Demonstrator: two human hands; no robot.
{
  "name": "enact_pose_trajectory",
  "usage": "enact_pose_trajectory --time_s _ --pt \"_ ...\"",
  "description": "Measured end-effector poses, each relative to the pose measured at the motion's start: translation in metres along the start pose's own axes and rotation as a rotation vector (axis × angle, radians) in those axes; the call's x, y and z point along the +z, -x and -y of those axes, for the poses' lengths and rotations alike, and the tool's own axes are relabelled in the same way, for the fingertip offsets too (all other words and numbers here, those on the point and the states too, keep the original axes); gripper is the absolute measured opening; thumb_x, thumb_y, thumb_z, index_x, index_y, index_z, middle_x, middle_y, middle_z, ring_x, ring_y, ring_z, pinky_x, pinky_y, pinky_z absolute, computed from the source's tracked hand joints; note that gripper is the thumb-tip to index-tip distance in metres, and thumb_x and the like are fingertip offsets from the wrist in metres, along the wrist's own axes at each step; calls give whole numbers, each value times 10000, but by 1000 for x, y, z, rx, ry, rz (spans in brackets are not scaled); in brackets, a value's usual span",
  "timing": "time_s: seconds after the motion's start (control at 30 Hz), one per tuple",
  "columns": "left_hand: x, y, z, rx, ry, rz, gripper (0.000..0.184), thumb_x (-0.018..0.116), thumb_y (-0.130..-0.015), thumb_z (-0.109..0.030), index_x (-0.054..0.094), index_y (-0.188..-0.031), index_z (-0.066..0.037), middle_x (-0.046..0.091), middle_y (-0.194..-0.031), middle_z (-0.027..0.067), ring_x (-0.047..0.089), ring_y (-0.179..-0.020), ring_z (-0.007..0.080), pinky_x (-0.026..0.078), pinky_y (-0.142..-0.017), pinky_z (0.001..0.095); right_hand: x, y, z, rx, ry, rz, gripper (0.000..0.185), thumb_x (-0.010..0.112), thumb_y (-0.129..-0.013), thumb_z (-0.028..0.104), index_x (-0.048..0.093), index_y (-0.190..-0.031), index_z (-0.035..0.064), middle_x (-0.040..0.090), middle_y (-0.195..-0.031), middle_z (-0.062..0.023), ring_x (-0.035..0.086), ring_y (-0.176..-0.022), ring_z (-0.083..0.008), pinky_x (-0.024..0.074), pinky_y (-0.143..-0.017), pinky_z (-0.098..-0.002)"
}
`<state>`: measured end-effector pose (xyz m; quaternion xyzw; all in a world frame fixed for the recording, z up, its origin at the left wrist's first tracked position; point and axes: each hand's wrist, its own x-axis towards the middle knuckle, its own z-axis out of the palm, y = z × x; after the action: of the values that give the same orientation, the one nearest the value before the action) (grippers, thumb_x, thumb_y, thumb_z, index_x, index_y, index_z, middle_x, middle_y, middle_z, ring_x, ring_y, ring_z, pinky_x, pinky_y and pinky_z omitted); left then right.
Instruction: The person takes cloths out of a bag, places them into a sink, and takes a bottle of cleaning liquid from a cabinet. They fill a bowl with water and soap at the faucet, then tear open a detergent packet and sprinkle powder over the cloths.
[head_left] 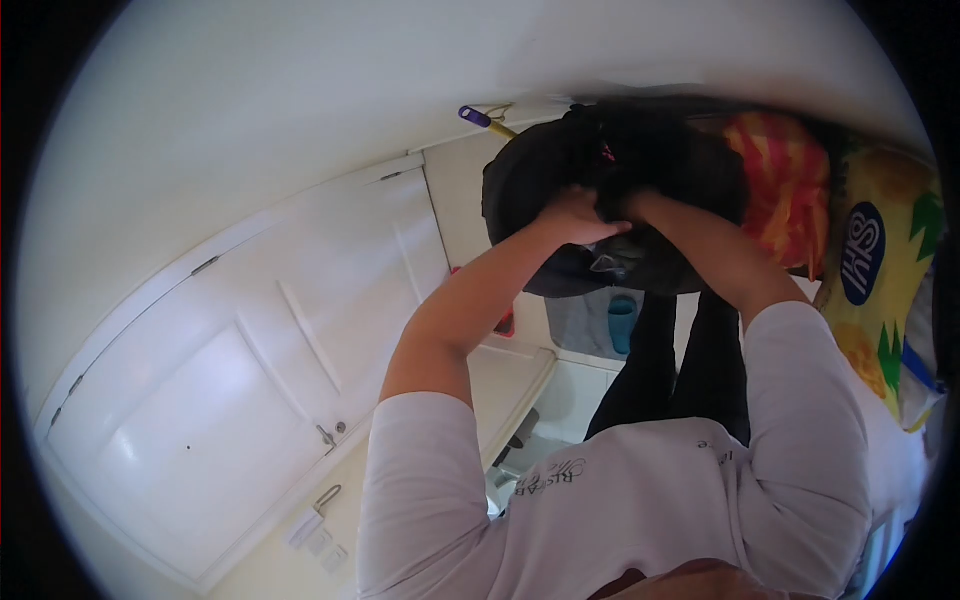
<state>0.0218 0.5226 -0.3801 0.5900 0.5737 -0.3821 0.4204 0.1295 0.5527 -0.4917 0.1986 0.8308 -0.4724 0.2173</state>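
A white door (230, 400) stands left of the black bag (522, 185); at the bag's middle, my left hand (578, 217), then right hand (644, 207) — grips hidden, can't tell. Bag looks soft, saggy — I'd grasp its edge. Red-orange bag (785, 190) on its right.

one wide head view, close above, facing down past shirt (620, 490) to left hand (577, 214) and right hand (640, 205).

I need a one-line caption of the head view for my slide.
Left hand and partly hidden right hand at a black bag, a yellow package at picture right.
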Motion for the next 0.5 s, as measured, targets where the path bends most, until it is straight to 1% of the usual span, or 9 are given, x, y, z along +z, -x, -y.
enact_pose_trajectory --time_s 0.07,0.1,0.17,0.2,0.27,0.3,0.37,0.4,0.5 --pt "8 4 20 -9 -3 -175 901 522 -746 -710 452 -1343 -39 392 -1393 248 365 -1305 367 276 -1089 411 24 -14 -16 89 200 -6 488 573 -821 324 549 -1240 74 506 -1320 -163 504 -1200 -290 392 -999 -405" --pt "11 6 26 -4 -95 -146 926 522 -741 -715 402 -1372 -49 357 -1416 240 325 -1328 358 242 -1104 414 30 -14 -19 131 300 -4 451 576 -816 293 576 -1202 61 526 -1296 -166 526 -1172 -297 402 -987 -416" --pt "18 9 37 8 -278 -87 986 522 -731 -725 302 -1431 -68 289 -1463 224 245 -1373 342 173 -1133 418 42 -15 -24 213 287 -172 401 562 -828 246 589 -1187 70 552 -1266 -153 554 -1130 -305 443 -936 -406" --pt "26 8 40 -28 -285 -145 989 526 -724 -726 304 -1430 -70 287 -1465 220 231 -1378 341 155 -1137 417 45 -14 -21 253 281 -257 378 554 -833 222 595 -1179 74 565 -1250 -147 568 -1108 -309 464 -910 -401" --pt "47 4 45 -103 -293 -259 995 534 -712 -727 308 -1429 -76 284 -1469 214 203 -1387 338 118 -1145 416 11 27 -2 119 273 -155 365 536 -847 225 598 -1178 83 567 -1249 -143 579 -1090 -308 471 -897 -401" --pt "45 7 40 -90 -296 -181 997 540 -707 -725 312 -1427 -74 285 -1468 213 212 -1383 338 125 -1143 411 -4 40 8 49 272 -99 359 527 -854 227 600 -1177 88 568 -1248 -141 585 -1081 -307 475 -890 -401" --pt "27 13 26 -60 -300 -33 1000 550 -698 -720 320 -1422 -70 286 -1468 210 229 -1376 337 139 -1139 401 8 41 -5 -25 357 -86 392 511 -862 259 580 -1216 106 544 -1287 -128 547 -1144 -299 431 -948 -394" --pt "29 10 25 -78 -337 -53 955 547 -714 -688 336 -1414 -73 301 -1462 202 250 -1364 333 144 -1135 410 12 41 -11 -60 397 -83 409 503 -865 275 571 -1236 115 533 -1306 -121 527 -1176 -295 410 -977 -391" --pt "47 -4 20 -127 -455 -95 822 538 -765 -593 383 -1391 -84 348 -1442 176 311 -1331 320 159 -1123 436 7 63 -4 48 274 -49 370 493 -861 271 626 -1168 113 564 -1265 -134 556 -1138 -286 431 -947 -402"
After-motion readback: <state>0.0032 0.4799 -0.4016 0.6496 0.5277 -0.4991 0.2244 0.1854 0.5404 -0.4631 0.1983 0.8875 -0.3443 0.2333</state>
